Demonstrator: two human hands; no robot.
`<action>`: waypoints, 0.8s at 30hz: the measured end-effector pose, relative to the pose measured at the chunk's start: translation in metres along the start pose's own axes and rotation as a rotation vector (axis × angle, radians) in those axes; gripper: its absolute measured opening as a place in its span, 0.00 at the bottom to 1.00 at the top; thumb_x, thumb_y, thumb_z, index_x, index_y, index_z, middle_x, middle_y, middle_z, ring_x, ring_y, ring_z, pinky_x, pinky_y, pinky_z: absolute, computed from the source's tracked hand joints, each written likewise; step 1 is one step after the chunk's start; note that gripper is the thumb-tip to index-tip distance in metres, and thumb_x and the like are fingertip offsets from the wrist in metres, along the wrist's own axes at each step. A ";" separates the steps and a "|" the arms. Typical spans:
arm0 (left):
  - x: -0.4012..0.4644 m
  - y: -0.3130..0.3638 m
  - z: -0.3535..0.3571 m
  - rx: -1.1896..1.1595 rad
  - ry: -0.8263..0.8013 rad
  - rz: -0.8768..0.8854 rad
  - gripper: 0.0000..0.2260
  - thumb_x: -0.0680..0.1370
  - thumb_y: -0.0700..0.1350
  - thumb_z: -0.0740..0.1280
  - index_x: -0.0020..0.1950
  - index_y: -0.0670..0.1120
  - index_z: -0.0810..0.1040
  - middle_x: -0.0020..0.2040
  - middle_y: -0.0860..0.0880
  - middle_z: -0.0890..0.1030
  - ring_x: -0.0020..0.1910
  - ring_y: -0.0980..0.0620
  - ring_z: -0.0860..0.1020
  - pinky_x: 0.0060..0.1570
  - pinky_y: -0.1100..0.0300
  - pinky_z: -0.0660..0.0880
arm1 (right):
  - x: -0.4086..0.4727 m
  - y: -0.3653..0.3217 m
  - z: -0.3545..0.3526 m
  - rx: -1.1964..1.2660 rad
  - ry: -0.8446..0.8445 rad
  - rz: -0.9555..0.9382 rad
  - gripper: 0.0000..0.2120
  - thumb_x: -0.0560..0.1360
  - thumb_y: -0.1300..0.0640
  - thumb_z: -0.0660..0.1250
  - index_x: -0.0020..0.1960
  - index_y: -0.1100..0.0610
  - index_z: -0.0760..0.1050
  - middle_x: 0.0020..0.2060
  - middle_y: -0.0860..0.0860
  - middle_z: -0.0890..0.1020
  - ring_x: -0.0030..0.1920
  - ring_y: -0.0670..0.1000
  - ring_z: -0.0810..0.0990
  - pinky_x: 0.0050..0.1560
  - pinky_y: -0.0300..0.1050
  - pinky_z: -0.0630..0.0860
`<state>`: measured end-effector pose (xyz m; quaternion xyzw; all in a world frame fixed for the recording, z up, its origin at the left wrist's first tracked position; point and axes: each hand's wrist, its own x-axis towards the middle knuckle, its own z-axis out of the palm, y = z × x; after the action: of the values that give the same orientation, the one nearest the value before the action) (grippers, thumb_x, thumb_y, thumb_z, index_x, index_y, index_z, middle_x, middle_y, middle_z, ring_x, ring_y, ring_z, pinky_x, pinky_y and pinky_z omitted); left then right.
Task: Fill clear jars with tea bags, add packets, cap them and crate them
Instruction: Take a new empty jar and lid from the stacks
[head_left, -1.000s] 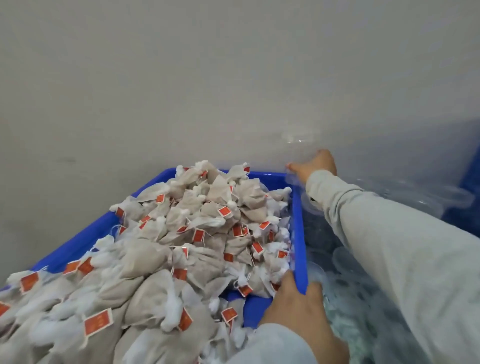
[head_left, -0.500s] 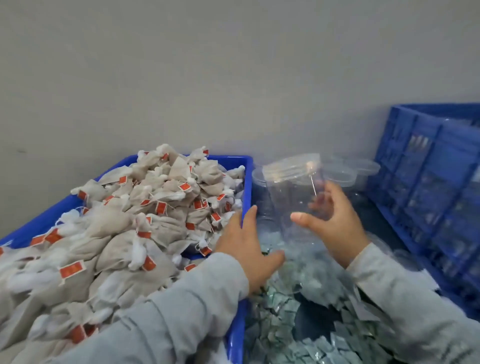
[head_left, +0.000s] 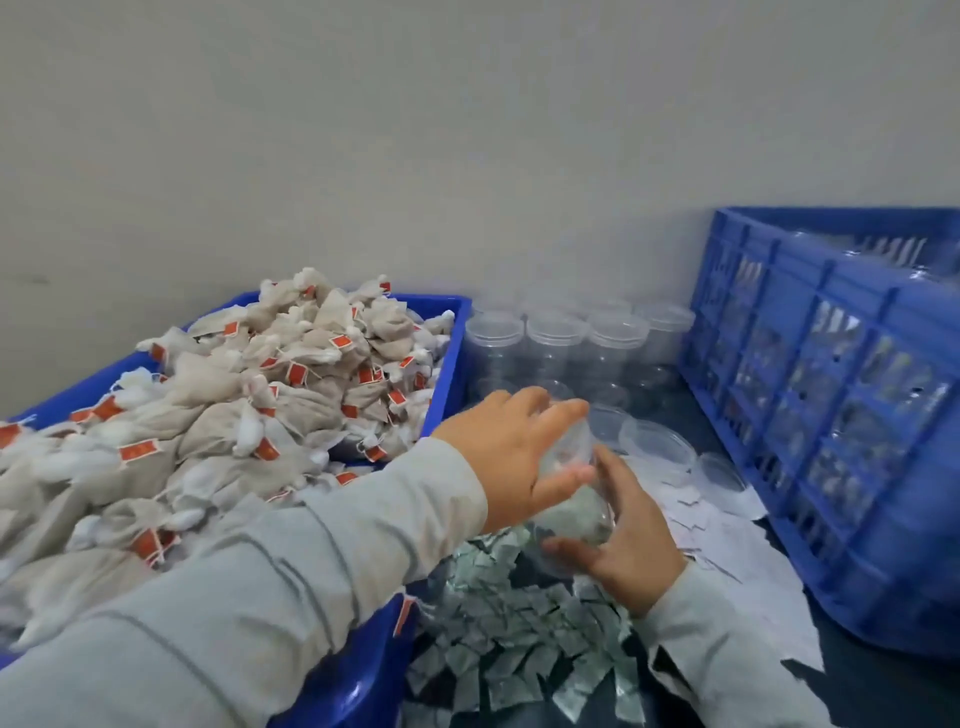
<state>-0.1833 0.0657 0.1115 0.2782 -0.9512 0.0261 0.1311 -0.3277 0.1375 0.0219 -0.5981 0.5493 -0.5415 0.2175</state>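
I hold one clear jar (head_left: 574, 499) between both hands, low over a heap of small greenish packets (head_left: 514, 639). My left hand (head_left: 511, 452) grips the jar's top end, fingers curled over it. My right hand (head_left: 631, 540) cups the jar's lower part from the right. Beige tea bags with red tags (head_left: 249, 410) are piled high in a blue tray (head_left: 449, 358) on the left. Several capped clear jars (head_left: 556, 343) stand at the back by the wall. A tall blue crate (head_left: 831, 415) stands on the right.
Loose clear lids (head_left: 660, 447) lie on the dark table between the jars and the crate. White paper slips (head_left: 727, 540) are spread beside the packets. A grey wall closes off the back.
The jar has come down from upright in my right hand to low over the packets. My left hand left the tray's edge and took hold of the jar's top.
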 end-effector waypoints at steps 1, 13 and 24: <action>0.001 0.004 0.001 -0.001 0.016 -0.029 0.29 0.77 0.63 0.51 0.75 0.52 0.55 0.69 0.46 0.66 0.63 0.44 0.69 0.64 0.51 0.65 | 0.000 0.001 0.000 -0.045 0.050 -0.026 0.42 0.52 0.46 0.80 0.61 0.47 0.66 0.58 0.42 0.76 0.59 0.39 0.74 0.59 0.32 0.68; 0.028 0.031 0.001 -1.199 -0.205 -0.845 0.31 0.72 0.66 0.62 0.69 0.49 0.64 0.58 0.41 0.73 0.41 0.38 0.81 0.39 0.51 0.81 | 0.012 0.031 -0.030 -0.871 0.554 -0.505 0.43 0.55 0.64 0.79 0.66 0.56 0.65 0.63 0.54 0.72 0.66 0.55 0.67 0.71 0.57 0.52; 0.028 0.006 0.003 -1.680 -0.645 -0.960 0.36 0.70 0.68 0.60 0.67 0.42 0.69 0.40 0.37 0.80 0.36 0.38 0.81 0.22 0.61 0.77 | 0.017 0.028 -0.018 -0.902 0.699 -0.526 0.36 0.60 0.67 0.75 0.65 0.57 0.65 0.65 0.53 0.67 0.67 0.56 0.65 0.71 0.57 0.51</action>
<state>-0.2100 0.0554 0.1160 0.4421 -0.4400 -0.7814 0.0180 -0.3586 0.1201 0.0108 -0.5337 0.5969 -0.4555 -0.3891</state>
